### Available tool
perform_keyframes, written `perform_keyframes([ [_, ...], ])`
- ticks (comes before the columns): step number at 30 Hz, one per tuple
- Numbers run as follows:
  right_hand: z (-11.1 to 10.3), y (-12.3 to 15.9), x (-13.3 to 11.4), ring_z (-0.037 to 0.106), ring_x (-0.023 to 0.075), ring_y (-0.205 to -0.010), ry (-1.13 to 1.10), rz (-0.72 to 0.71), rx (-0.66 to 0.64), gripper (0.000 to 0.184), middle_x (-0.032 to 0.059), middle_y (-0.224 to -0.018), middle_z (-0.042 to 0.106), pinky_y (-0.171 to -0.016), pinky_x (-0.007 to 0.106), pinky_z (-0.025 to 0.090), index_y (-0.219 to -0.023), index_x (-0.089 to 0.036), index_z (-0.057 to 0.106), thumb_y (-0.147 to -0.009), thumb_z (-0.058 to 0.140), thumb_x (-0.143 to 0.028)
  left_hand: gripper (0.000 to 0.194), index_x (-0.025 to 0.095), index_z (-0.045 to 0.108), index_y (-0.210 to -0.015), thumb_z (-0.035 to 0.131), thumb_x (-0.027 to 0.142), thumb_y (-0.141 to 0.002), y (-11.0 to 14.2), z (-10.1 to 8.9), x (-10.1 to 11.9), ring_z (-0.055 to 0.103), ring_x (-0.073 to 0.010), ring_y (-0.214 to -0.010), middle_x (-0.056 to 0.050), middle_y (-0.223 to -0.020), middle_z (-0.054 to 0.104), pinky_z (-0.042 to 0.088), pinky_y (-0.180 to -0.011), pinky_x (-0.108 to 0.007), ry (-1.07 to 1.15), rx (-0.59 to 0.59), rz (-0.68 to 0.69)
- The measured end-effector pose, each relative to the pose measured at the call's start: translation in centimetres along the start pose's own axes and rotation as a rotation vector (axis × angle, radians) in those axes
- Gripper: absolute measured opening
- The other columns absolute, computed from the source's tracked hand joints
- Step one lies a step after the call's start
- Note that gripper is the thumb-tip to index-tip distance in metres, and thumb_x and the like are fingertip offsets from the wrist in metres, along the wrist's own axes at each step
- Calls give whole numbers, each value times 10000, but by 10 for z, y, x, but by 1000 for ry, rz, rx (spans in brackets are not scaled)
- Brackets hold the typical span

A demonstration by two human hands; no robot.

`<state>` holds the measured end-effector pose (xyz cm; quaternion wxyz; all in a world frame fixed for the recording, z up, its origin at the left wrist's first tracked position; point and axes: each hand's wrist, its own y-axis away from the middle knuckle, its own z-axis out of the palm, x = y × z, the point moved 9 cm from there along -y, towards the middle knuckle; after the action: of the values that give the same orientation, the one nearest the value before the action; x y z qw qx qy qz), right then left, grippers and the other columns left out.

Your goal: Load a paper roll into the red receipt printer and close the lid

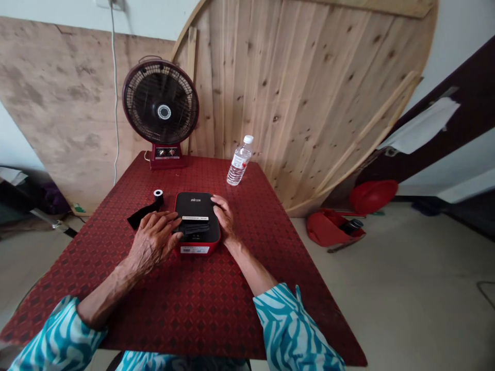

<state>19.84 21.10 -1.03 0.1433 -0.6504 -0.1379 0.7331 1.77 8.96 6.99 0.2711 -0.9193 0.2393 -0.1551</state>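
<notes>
A flat box [197, 204] with a black top, rounded corners and a red lower side lies on the table before me. My right hand [225, 220] grips its right side, thumb and fingers curled over the edge. From the left, my left hand [157, 234] reaches the box's left edge, fingers stretched and thumb apart. A glossy dark strip [195, 228] lies across the top beside those fingertips; whether they touch it is unclear. Beyond my left hand, a small black roll [158, 196] with a white-rimmed end stands by a black band [145, 212], partly covered by my hand.
The red patterned table [240, 309] bears a maroon fan [164, 112] at the back left and a clear water bottle [239, 161] at the back right. Wooden boards [290, 93] lean behind it. On the floor at right sits a red bag [325, 229].
</notes>
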Motion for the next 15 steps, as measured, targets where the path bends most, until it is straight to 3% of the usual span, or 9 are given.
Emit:
perform_keyframes([
  [3, 0, 2, 0, 522, 201, -1199, 13, -13, -13, 263, 42, -1226, 605, -1089, 397, 360, -1040, -249, 660, -826, 531, -331, 330, 229, 604, -1221, 440, 317, -948, 6, 5, -6, 556, -269, -1165, -93, -1245, 637, 386, -1016, -481, 78, -32, -35],
  [5, 1, 4, 4, 531, 204, -1192, 9, 16, -18, 309, 47, -1237, 607, -1080, 409, 374, -1113, -249, 630, -847, 509, -349, 412, 244, 501, -1337, 446, 364, -947, 14, 14, -13, 507, -274, -1240, -109, -1356, 545, 401, -1031, -472, 194, -61, -79],
  [8, 2, 6, 9, 525, 210, -1215, 31, 60, -18, 384, 51, -1289, 596, -1086, 420, 372, -1217, -249, 575, -867, 491, -383, 787, 258, 203, -1499, 573, 515, -853, 32, 32, -28, 393, -315, -1349, -152, -1512, 316, 444, -1026, -469, 335, -85, -191],
  [10, 2, 8, 11, 503, 211, -1249, 51, 65, -8, 413, 48, -1335, 571, -1103, 421, 357, -1251, -249, 554, -872, 485, -398, 939, 271, 96, -1517, 627, 557, -797, 42, 47, -35, 376, -339, -1360, -165, -1522, 278, 463, -1011, -490, 346, -106, -253],
  [15, 5, 5, 9, 458, 215, -1301, 108, 37, -16, 413, 49, -1385, 534, -1130, 433, 325, -1244, -248, 561, -896, 420, -422, 840, 257, 90, -1518, 562, 492, -864, 45, 67, -31, 375, -331, -1366, -165, -1492, 365, 399, -1074, -514, 342, -88, -230],
])
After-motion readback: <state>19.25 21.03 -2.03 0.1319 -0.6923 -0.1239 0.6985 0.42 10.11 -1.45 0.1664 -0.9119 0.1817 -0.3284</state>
